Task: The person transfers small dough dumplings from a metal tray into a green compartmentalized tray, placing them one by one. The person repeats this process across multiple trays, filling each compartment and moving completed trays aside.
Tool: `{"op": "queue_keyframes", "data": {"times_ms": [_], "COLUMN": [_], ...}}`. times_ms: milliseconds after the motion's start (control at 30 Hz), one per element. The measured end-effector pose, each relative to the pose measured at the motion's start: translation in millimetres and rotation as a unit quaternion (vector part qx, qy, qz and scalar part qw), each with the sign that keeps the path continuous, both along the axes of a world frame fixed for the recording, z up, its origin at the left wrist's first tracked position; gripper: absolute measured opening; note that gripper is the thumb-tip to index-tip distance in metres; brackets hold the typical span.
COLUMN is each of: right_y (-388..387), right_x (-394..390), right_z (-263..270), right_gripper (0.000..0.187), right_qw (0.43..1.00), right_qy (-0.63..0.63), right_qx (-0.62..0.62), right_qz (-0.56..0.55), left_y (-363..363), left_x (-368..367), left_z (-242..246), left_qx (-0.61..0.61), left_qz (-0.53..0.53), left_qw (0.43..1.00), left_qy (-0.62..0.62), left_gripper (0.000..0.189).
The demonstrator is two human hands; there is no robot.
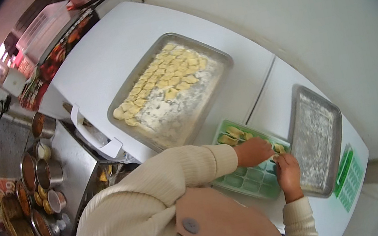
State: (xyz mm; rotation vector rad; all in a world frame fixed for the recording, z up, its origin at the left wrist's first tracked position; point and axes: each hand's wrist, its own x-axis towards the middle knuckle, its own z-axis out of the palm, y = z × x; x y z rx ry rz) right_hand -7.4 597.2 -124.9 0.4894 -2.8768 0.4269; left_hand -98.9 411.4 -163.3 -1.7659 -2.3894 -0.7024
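Both my hands are over a green compartment tray (265, 184) on the white lid in front of me. My left hand (254, 151) reaches across its upper part, with the fingertips bent down and partly hidden. Close beside it, my right hand (289, 172) has its fingers pinched at a pale dumpling (275, 156), mostly covered by the fingers. Folded dumplings (235, 132) sit in the tray's far-left compartments, and another dumpling (278, 148) lies near the right end. The near compartments hold nothing. Whether my left fingers also grip the pale dumpling is hidden.
A large floured metal tray (206, 109) with rows of dumplings stands farther back. To the right is a floured metal tray (317, 145), beside a green slotted rack (349, 179). Metal pots (49, 173) and bowls crowd the steel counter (71, 152) at left.
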Motion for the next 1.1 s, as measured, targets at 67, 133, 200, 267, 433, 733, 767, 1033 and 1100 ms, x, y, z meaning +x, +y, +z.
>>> {"op": "queue_keyframes", "data": {"times_ms": [67,133,200,267,433,733,767,1033,1100], "right_y": [-1.6,-5.6,-14.2,-32.4,-154.7,-248.0,-240.0,-115.5,-100.2], "right_x": [-0.8,-6.0,-18.2,-47.9,-175.0,-267.5,-262.7,-92.4,-42.1], "right_z": [8.6,22.6,40.7,56.0,27.3,-13.6,-5.4,60.5,53.7], "right_gripper": [0.016,0.012,0.009,0.008,0.012,0.022,0.021,0.013,0.016], "right_qw": [0.999,0.996,0.995,0.998,0.972,0.984,0.983,0.954,0.948], "right_qy": [-0.022,-0.058,-0.073,-0.061,-0.056,-0.114,-0.091,-0.096,-0.171], "right_qx": [0.028,0.070,0.067,0.012,-0.172,-0.052,-0.105,-0.282,-0.267], "right_qz": [-0.008,-0.004,0.002,0.009,0.147,0.127,0.117,0.034,-0.032], "left_y": [-0.4,-15.0,-42.7,-95.8,-221.5,-244.9,-246.0,-192.0,-169.9], "left_x": [0.6,-3.7,-14.7,-44.6,-111.2,-137.8,-134.5,-23.5,-5.2], "left_z": [5.7,18.9,37.0,50.1,40.5,33.7,37.9,54.6,49.2], "left_qx": [-0.012,0.005,0.024,-0.004,0.037,-0.028,-0.013,0.080,0.038], "left_qz": [0.003,0.012,0.070,0.205,0.366,0.287,0.295,0.033,-0.001], "left_qw": [1.000,0.999,0.996,0.978,0.930,0.958,0.955,0.993,0.997], "left_qy": [0.005,-0.032,-0.048,-0.041,0.008,0.004,0.018,-0.086,-0.064], "left_gripper": [0.015,0.015,0.014,0.013,0.016,0.012,0.014,0.016,0.016]}}
